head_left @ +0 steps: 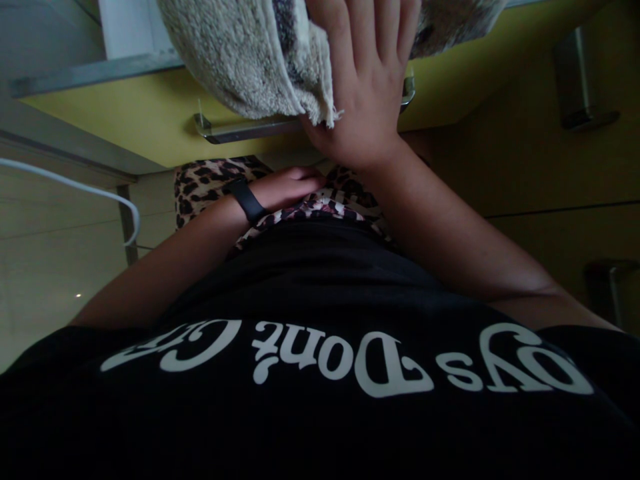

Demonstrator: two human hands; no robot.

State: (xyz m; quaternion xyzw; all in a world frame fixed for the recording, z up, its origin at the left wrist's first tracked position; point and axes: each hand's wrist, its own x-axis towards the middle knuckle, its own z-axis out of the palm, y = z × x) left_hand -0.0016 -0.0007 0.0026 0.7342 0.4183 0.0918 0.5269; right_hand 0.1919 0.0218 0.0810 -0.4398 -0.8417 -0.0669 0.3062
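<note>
My right hand [367,80] lies flat against a fluffy cream towel [240,53] that hangs over the counter edge at the top. Its fingers are stretched out side by side, and a fold of the towel hides the thumb. My left hand [287,185], with a black band [249,200] on the wrist, rests at my waist against leopard-print fabric [205,183]. Its fingers are curled in with the tips hidden. My black shirt with white lettering [320,360] fills the lower part of the view.
A yellow drawer front [150,113] with a metal bar handle [235,130] sits just under the towel. More yellow cabinet fronts with a metal handle [580,80] stand on the right. A white cable [75,187] loops at the left above a pale tiled floor.
</note>
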